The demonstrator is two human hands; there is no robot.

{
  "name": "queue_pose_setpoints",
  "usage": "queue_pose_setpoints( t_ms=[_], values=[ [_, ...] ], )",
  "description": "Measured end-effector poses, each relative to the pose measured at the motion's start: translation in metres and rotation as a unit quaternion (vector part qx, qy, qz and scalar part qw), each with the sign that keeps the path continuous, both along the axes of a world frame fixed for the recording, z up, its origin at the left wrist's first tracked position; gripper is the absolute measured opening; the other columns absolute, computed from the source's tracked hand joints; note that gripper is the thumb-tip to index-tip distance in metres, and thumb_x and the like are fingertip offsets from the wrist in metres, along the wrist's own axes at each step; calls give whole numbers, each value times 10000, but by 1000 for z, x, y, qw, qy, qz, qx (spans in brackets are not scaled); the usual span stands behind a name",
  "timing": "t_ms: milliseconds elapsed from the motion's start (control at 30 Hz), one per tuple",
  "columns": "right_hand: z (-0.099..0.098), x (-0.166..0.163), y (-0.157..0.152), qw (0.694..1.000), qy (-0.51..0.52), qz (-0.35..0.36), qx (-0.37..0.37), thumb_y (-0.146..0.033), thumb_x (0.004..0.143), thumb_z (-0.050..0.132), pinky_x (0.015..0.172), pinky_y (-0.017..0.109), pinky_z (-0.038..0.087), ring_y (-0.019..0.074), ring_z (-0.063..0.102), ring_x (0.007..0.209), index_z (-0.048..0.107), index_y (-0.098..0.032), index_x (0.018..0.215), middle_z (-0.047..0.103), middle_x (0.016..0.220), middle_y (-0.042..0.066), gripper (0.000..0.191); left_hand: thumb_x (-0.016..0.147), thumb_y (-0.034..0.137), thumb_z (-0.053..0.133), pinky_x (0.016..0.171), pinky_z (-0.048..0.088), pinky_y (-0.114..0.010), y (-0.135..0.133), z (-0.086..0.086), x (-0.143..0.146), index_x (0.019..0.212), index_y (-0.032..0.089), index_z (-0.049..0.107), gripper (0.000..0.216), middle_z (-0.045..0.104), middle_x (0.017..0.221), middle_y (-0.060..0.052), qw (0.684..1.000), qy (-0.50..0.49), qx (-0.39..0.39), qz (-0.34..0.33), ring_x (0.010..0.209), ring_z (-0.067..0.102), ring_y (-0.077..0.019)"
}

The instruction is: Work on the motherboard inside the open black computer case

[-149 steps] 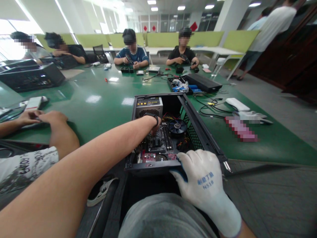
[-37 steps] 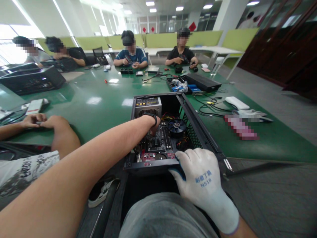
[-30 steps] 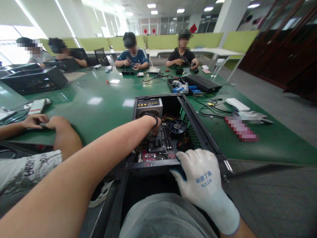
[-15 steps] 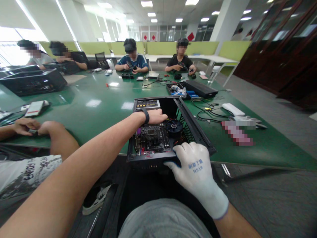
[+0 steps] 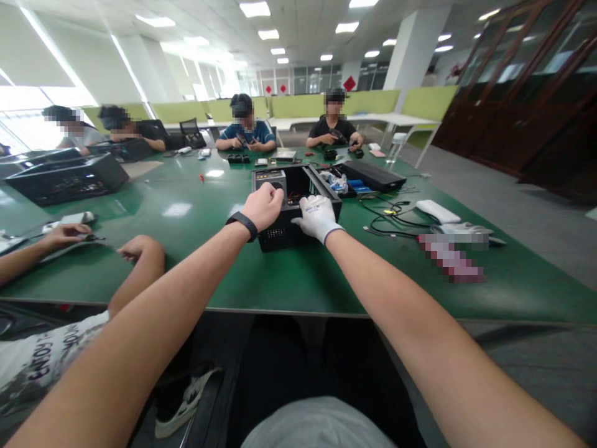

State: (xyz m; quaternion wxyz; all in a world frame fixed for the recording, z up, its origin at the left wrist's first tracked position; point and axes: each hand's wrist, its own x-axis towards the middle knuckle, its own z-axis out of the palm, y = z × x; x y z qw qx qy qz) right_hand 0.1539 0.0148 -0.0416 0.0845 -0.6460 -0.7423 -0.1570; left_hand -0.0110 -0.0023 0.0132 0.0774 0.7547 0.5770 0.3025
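An open black computer case [image 5: 280, 233] lies flat on the green table [image 5: 326, 280], well in from the near edge. My bare left hand [image 5: 263, 206], with a black band on the wrist, curls closed over the near left rim of the case. My right hand [image 5: 318, 216], in a white glove, grips the near right rim. Both arms are stretched far out. The power supply [image 5: 269, 178] sits in the case's far left corner; most of the inside is hidden behind my hands.
A neighbour's arms [image 5: 69, 246] rest on the table at left by a white device [image 5: 69, 219]. Another black case [image 5: 65, 177] lies far left. Cables [image 5: 392, 218], a white object [image 5: 431, 211] and gloves [image 5: 461, 229] lie right. Several people sit at the far side.
The case has slid away from me, from overhanging my lap to well onto the table. My left hand came out of the inside and now grips the rim; both arms stretched out.
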Motion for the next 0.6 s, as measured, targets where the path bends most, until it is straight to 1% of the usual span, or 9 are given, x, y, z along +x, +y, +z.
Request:
queue_pose_setpoints(
  t_ms=[67,133,267,433,600],
  values=[
    [0,-1,20,1000,-6,-9,-4,-499,910,552,937,450,463,215,570,1078,567,-169,1223,580,1227,93,455,937,424,387,762,442,-320,-2,-3,-1,879,224,502,238,630,823,-53,1000,-2,-6,0,806,582,-200],
    [-1,1,34,1000,-11,-12,-6,-461,912,570,931,449,484,214,580,1083,570,-170,1230,582,1240,93,432,927,420,406,760,447,-325,-3,-5,-2,913,223,489,215,625,822,-46,1000,0,-12,1,798,581,-200],
    [-2,6,44,1000,-19,-6,-8,-445,913,577,927,448,493,215,584,1086,569,-169,1236,583,1245,95,425,904,369,432,765,456,-332,-5,-8,-2,945,216,467,162,619,847,-46,1000,-7,-21,2,809,580,-201],
    [-1,10,34,1000,-21,13,-7,-461,914,569,933,454,485,216,580,1088,571,-173,1231,585,1238,91,429,883,329,433,780,462,-340,-10,-7,-3,934,209,446,132,608,867,-51,999,-37,-20,-22,814,571,-198],
    [-2,11,8,999,-11,30,-13,-543,907,531,943,455,443,218,565,1070,578,-176,1196,596,1185,83,469,862,310,454,828,469,-361,-13,-1,-5,965,194,454,155,604,928,-72,998,-37,-18,-39,856,567,-200]
  ],
)
